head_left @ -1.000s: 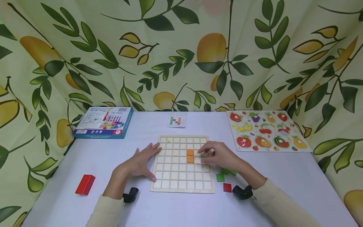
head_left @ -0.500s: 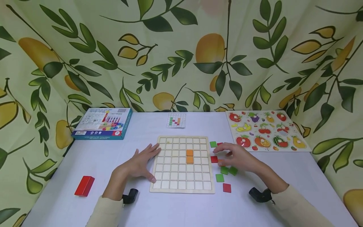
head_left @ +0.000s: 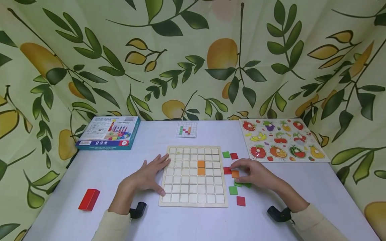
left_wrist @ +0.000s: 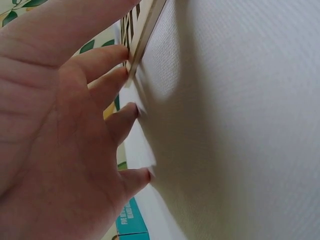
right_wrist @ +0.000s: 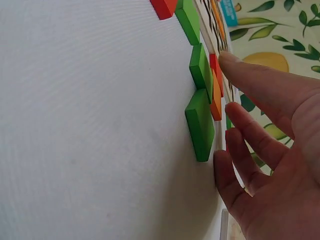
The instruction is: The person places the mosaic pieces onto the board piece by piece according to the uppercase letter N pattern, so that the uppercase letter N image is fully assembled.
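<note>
The pale wooden grid board (head_left: 193,180) lies in the middle of the table with two orange tiles (head_left: 201,167) in one column. My left hand (head_left: 147,177) rests spread along the board's left edge, fingers straight, as the left wrist view also shows. To the right of the board, my right hand (head_left: 254,172) hovers over loose tiles, thumb and fingers apart. Close beneath its fingertips lies an orange tile (head_left: 235,174), beside a red tile (head_left: 227,170) and green tiles (right_wrist: 200,125). No tile shows gripped between the fingers.
A small pattern card (head_left: 186,129) lies behind the board. A boxed set (head_left: 108,132) is at the back left, a fruit puzzle board (head_left: 283,140) at the back right. One red block (head_left: 89,199) sits at the left. More tiles (head_left: 233,190) lie nearer the front.
My right hand has moved off the board's right side to the loose tiles and lowered over the orange one. The left hand stays at the board's edge.
</note>
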### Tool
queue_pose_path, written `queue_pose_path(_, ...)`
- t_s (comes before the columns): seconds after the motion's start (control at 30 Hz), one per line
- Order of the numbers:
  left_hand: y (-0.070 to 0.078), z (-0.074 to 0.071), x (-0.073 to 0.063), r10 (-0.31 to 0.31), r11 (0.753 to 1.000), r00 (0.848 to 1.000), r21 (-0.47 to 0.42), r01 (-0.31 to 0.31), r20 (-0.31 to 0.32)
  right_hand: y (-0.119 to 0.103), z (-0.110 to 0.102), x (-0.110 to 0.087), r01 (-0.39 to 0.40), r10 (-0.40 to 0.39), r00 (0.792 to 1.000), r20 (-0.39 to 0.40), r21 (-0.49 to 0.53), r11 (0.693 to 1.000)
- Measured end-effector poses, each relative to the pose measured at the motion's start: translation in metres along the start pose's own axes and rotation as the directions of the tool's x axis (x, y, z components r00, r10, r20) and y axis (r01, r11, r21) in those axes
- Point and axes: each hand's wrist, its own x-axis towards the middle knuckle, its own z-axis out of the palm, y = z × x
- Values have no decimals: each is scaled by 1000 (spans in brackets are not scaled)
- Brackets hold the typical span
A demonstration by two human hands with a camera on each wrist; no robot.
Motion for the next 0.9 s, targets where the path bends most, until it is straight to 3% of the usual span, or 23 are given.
queue_pose_path(0.23, 0, 0, 0, 15, 1000, 1000, -8, -15, -4, 4, -1, 1, -7, 7, 1000, 6, 19, 1000)
queue_pose_path(0.63, -4, -3, -8, 18, 1000, 1000, -24, -18, -14, 6, 6, 7, 72, -73, 997, 22, 24, 997)
queue_pose_path(0.9, -4, -2, -3, 54, 998, 998, -34, -54, -14, 4, 2, 2, 61, -61, 998, 8, 8, 998)
